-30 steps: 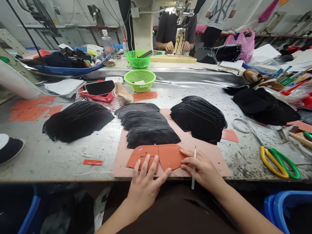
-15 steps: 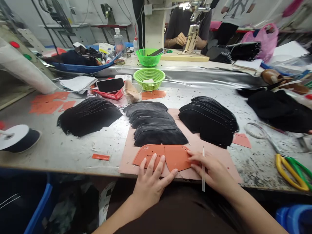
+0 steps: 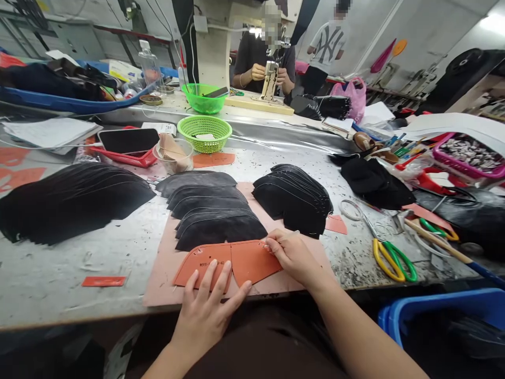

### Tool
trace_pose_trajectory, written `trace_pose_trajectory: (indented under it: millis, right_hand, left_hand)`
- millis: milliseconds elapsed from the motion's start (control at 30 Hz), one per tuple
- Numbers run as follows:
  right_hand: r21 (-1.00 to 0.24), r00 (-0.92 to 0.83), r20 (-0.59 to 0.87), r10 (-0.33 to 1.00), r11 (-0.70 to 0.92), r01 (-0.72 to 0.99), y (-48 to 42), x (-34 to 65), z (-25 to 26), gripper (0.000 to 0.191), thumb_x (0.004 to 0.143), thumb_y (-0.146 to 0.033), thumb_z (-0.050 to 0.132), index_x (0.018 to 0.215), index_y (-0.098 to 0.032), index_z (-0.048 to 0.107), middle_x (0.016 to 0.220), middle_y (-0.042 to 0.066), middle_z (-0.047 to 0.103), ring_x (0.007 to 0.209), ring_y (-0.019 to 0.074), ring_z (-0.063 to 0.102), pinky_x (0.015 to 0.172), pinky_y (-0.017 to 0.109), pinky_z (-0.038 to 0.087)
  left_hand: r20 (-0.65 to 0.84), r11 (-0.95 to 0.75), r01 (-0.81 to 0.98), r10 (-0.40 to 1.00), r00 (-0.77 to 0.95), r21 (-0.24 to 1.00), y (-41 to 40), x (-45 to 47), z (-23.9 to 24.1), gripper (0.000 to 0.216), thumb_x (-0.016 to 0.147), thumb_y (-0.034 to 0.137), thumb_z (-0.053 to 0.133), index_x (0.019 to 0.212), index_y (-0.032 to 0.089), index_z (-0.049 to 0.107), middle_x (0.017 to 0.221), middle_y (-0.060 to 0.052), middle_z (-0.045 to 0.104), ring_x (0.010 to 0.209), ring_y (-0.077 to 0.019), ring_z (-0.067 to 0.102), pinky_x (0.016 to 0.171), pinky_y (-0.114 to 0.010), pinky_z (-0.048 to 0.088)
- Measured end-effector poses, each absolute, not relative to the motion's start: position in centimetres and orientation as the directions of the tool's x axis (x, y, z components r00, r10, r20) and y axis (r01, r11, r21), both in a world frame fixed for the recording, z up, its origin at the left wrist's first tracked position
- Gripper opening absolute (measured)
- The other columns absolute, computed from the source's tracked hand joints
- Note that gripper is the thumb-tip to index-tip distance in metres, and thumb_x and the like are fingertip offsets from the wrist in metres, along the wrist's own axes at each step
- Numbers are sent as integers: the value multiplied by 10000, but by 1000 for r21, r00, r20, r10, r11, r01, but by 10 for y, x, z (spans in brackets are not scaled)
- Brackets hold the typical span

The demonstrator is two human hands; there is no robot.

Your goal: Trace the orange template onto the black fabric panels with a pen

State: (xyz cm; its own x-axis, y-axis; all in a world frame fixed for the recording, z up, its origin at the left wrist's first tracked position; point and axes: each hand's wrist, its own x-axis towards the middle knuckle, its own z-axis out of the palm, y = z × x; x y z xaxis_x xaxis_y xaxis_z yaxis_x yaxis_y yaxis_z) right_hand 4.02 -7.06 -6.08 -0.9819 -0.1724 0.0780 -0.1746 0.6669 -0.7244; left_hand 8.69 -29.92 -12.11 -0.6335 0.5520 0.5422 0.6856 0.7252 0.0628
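An orange template with printed marks lies near the table's front edge, on a pink board. My left hand presses on its lower left part, fingers spread. At the upper right corner of the template, my right hand pinches a thin whitish marking pen, mostly hidden by the fingers. Just behind the template, black leather pieces overlap in a row. More black pieces are fanned at the right, and another fanned pile lies at the left.
Scissors with yellow and green handles lie at the right. Behind the pieces stand a green basket, a plastic cup and a phone on a red tray. A co-worker sits at a sewing machine across the table.
My right hand has moved up to the template's upper right corner, and the pen has tipped from upright. My left hand stays on the template. The view has turned to the right.
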Motion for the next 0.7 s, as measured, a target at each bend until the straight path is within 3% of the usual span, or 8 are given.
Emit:
trace_pose_trajectory:
  millis: [367, 533, 700]
  right_hand:
    - [-713, -983, 44, -180, 683, -157, -79, 31, -55, 226, 901, -256, 378, 757, -187, 537, 719, 15, 598, 664, 148, 562, 613, 254, 417]
    - [-785, -985, 145, -97, 594, -174, -95, 26, -54, 264, 909, -296, 350, 756, -184, 534, 713, 26, 598, 628, 141, 574, 597, 252, 438]
    - [-801, -916, 112, -386, 510, -313, -146, 17, -53, 198, 897, -248, 393, 803, -195, 559, 766, 14, 626, 698, 140, 598, 637, 240, 442]
  left_hand:
    - [561, 723, 687, 542, -626, 68, -299, 87, -122, 469, 826, 260, 513, 1262, 425, 459, 1291, -85, 503, 1195, -327, 433, 973, -516, 250]
    - [560, 723, 690, 552, -618, 48, -299, 86, -121, 486, 809, 246, 531, 1261, 415, 466, 1268, -92, 521, 1198, -317, 427, 978, -501, 242]
    - [596, 722, 692, 544, -591, 28, -299, 89, -120, 429, 844, 319, 508, 1262, 406, 469, 1227, -84, 554, 1204, -288, 416, 993, -478, 233]
